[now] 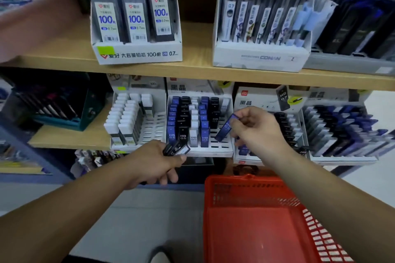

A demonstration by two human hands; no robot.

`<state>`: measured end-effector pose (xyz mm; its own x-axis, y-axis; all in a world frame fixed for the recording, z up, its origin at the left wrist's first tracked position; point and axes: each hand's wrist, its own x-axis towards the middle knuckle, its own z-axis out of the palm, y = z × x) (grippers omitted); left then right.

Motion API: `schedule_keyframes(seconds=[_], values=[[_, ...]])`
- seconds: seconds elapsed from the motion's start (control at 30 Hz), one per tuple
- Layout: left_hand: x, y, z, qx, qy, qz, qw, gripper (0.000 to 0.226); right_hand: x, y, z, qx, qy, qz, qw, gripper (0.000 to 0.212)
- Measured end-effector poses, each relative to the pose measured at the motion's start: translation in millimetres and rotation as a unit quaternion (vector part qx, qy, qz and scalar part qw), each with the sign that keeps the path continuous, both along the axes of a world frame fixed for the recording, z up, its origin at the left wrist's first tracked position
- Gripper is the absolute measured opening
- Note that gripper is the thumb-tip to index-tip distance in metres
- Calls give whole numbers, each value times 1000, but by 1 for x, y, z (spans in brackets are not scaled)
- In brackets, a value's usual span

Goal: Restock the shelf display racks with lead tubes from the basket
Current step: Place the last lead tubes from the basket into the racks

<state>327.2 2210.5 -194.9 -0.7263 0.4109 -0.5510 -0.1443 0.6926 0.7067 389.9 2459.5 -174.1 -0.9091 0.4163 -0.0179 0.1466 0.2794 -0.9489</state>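
Your right hand [254,128] pinches a tilted blue plastic lead tube [224,129] over the empty right slots of the white slotted display rack [213,150]. If it goes in skewed, it may jam or knock neighbours. Your left hand [158,162] grips several dark lead tubes [176,149], possibly marked 0.7, and one could slip to the floor.

We get single view, head-worn, wide-angle. We face shelf [192,74] head-on, tilted downward. We stand near: left hand [156,162] and right hand [256,128] reach display racks [211,151]. Basket [252,237] fills lower right, floor [139,220] beneath. Frame edges bend, blur.
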Motion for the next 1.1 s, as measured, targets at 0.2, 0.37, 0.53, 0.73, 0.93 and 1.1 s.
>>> schedule_keyframes(seconds=[0.2,0.37,0.53,0.73,0.93,1.1], values=[[-2,1,-5,60,-20,13,998,13,-11,-3,-13,91,1,34,995,12],[1,12,3,119,-23,26,992,16,-17,0,-19,146,12,57,988,19],[2,16,8,161,-37,47,985,19,-18,3,-22,230,7,97,968,13],[4,19,9,197,-52,53,978,21,-14,-3,-20,285,-16,128,950,24],[5,26,15,247,-62,55,965,16,-6,-12,9,108,30,183,977,25],[10,30,25,260,-110,38,959,30,1,0,3,265,69,216,937,24]])
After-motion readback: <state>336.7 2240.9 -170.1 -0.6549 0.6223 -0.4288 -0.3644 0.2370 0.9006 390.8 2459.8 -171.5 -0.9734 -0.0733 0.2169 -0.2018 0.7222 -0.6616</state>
